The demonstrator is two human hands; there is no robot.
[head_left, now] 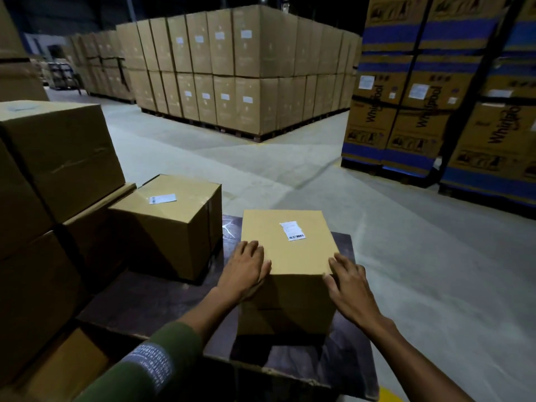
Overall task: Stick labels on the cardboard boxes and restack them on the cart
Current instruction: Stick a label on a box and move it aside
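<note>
Cardboard boxes are the business here, and the nearest one, a plain tan cube-shaped cardboard box point(287, 250), sits on the dark brown flat deck of the cart point(162, 297), close to its near edge. The left hand point(246, 271) lies flat with its fingers spread over the box's near left top corner, and the right hand point(348, 288) lies the same way over the near right corner, fingers straight and pressing rather than curling round anything. Judging by its crisp edges and flat, unsagging top, the box looks stiff and should hold its shape; its weight cannot be told from here. Its smooth faces offer no handles, so the safest hold is probably both palms low on opposite sides, or fingers under the bottom edges.

A small white barcode label point(292, 230) is already stuck on its top, toward the far right part. Just to the left stands a second tan cardboard box point(174, 227), apart from the first, with a white label strip point(162, 198) on its top. Further left rises a stack of larger brown cartons point(58, 158). Beyond the grey concrete floor point(232, 163) stand palletised walls of brown cartons point(237, 71) and blue-banded printed cartons point(435, 82)
</note>
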